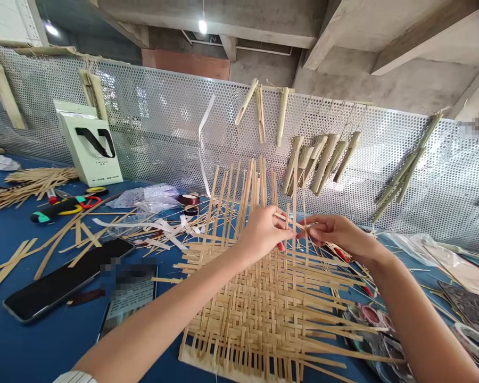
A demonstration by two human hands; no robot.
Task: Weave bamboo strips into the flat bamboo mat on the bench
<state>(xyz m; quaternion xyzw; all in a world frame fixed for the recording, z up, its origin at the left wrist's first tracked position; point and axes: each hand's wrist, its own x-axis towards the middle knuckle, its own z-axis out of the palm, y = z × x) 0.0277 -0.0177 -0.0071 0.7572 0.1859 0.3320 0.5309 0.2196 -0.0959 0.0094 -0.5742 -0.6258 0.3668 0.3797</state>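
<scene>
A half-woven mat of bamboo strips (259, 308) lies on the blue table, its loose strip ends sticking out at the sides and standing up at the far edge. Over that far edge, my left hand (265, 226) is closed with a thin bamboo strip between its fingers, among the upright strips. My right hand (329, 234) pinches the same area from the right, its fingertips closed on a strip close to my left fingertips. Where the strip runs between the upright ones is partly hidden by my fingers.
Left of the mat lie a dark phone (67, 279), a second phone (130, 292), pliers (59, 208) and loose strips. A pale paper bag (90, 143) stands behind. Bamboo pieces (325, 162) hang on a perforated metal screen (159, 127). A dish (379, 340) sits at the right.
</scene>
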